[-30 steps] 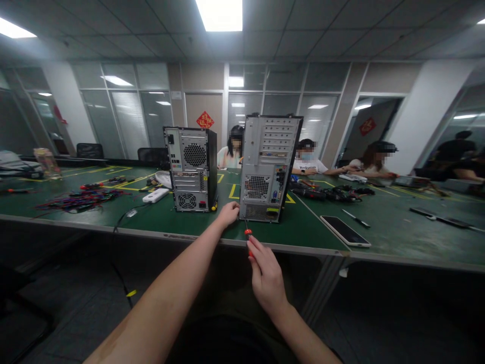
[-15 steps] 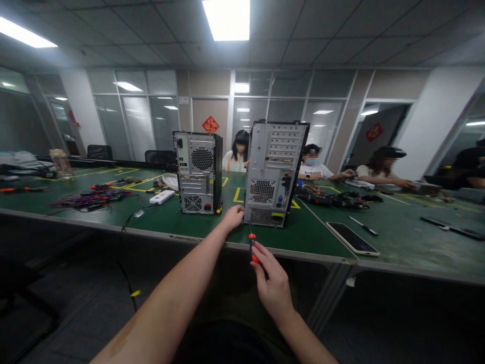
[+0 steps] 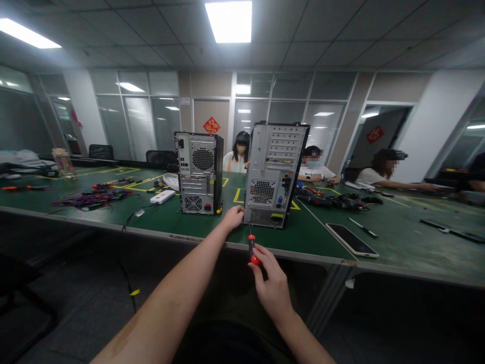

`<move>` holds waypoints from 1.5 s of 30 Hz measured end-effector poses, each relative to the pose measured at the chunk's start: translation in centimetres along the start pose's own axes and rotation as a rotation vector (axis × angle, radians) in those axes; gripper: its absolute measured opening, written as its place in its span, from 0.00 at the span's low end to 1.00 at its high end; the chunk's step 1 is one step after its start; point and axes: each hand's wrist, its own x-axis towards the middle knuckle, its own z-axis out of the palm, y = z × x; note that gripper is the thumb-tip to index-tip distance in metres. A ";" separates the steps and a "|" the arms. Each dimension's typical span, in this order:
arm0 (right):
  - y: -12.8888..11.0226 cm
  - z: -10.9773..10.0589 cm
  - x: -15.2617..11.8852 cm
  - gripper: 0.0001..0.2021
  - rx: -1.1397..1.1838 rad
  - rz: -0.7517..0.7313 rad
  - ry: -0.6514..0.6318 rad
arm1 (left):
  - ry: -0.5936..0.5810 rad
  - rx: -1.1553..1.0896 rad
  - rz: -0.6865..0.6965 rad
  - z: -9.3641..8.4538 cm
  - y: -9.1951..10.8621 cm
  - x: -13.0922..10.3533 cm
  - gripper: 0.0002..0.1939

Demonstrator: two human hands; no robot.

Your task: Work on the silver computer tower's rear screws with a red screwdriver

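Here, the right hand (image 3: 271, 278) angles the screwdriver (image 3: 252, 248) toward the larger tower (image 3: 270, 177)

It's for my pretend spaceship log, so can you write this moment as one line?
left hand: by lower edge of taller computer tower | right hand: holds red-and-black screwdriver, tip near tower's bottom | shorter computer tower: upright

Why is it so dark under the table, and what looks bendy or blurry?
In the head view, the ceiling light glares white, but little of it reaches under the green table; the white pillar at right leans, probably from a wide lens; the wire pile looks smeary; the screwdriver handle is clearer, its tip hard to see.
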 end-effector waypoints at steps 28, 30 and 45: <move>-0.2 0.3 -0.3 0.11 0.070 0.152 0.013 | 0.007 0.002 0.010 -0.1 0.1 -0.1 0.09; -0.2 0.4 -0.4 0.11 0.090 0.173 0.017 | 0.005 -0.004 0.011 -0.1 0.0 -0.1 0.10; -0.6 0.3 -0.5 0.20 -0.075 -0.038 -0.107 | -0.015 -0.024 0.004 -0.2 0.0 -0.3 0.10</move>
